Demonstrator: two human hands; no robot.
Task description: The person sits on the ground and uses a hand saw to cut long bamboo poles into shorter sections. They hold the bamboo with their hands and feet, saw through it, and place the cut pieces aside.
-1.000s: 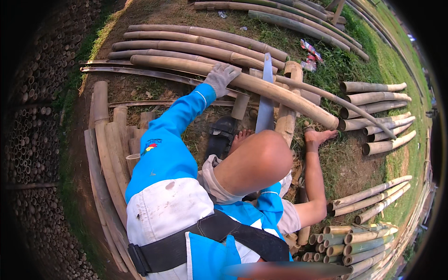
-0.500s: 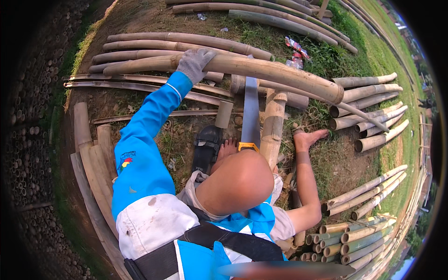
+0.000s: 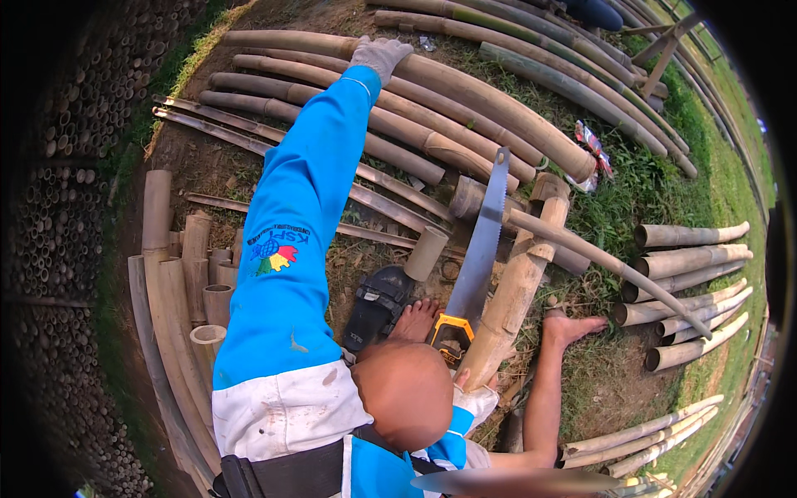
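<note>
From the head camera, the left hand, in a grey knit glove at the end of a smooth blue sleeve, is reaching far forward and resting on a thick, round, pale-brown bamboo pole lying at the top of a row of similar long poles; its fingers are curling loosely over the pole's rounded top, though whether they are gripping it firmly is hard to tell. The right hand, in a white glove, is mostly being hidden behind the head and a short upright bamboo post, so I cannot tell whether its fingers are open or closed. A handsaw, with a flat grey toothed blade and a yellow-and-black handle, is leaning beside that post, near the right hand and well apart from the left. A black sandal and a bare foot are sitting on the dirt ground among short hollow bamboo offcuts.
</note>
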